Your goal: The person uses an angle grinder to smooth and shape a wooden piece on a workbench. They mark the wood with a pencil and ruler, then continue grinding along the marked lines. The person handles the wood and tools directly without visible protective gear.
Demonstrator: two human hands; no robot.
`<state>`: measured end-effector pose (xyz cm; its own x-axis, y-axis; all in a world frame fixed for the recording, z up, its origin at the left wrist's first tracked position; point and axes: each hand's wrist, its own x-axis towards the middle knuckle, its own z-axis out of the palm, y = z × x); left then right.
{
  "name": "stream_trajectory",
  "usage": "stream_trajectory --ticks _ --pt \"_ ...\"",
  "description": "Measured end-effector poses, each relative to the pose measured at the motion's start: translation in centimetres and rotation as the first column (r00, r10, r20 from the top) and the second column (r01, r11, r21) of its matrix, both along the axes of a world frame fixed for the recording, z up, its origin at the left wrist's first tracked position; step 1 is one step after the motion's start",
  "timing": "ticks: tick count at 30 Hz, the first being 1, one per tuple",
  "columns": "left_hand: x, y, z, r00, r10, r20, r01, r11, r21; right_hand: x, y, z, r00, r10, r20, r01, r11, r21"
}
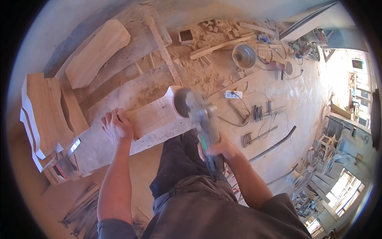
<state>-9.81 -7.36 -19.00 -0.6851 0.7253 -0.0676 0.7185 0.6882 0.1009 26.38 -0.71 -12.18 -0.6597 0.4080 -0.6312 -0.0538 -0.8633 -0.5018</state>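
Observation:
My right hand (221, 149) is wrapped around the body of an angle grinder (206, 133). Its round sanding disc (182, 102) meets the shaped right end of a pale wooden board (153, 115), and the disc's edge is blurred. The board lies flat on a dusty workbench (115, 149) in front of me. At the board's left end my left hand (118, 127) grips it with bent fingers. Some of those fingertips are hard to make out.
Curved wooden pieces (47, 113) are stacked at the bench's left, with a thick shaped block (97, 53) behind. A white power strip (233, 94), a cable, clamps (258, 137) and a metal bowl-shaped thing (244, 55) lie on the floor to the right. Wood scraps and sawdust cover the far floor.

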Motion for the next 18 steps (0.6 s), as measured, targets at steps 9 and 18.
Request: stream_trajectory --ticks 9,18 --pt "-0.2 0.0 -0.2 1.000 -0.004 -0.021 0.004 1.000 0.028 -1.0 2.4 -0.4 1.000 -0.003 0.021 0.004 0.999 -0.048" --pt "0.1 -0.2 0.1 1.000 -0.023 -0.002 0.023 1.000 0.020 4.4 -4.7 -0.4 0.994 -0.100 0.033 0.103 0.988 -0.115"
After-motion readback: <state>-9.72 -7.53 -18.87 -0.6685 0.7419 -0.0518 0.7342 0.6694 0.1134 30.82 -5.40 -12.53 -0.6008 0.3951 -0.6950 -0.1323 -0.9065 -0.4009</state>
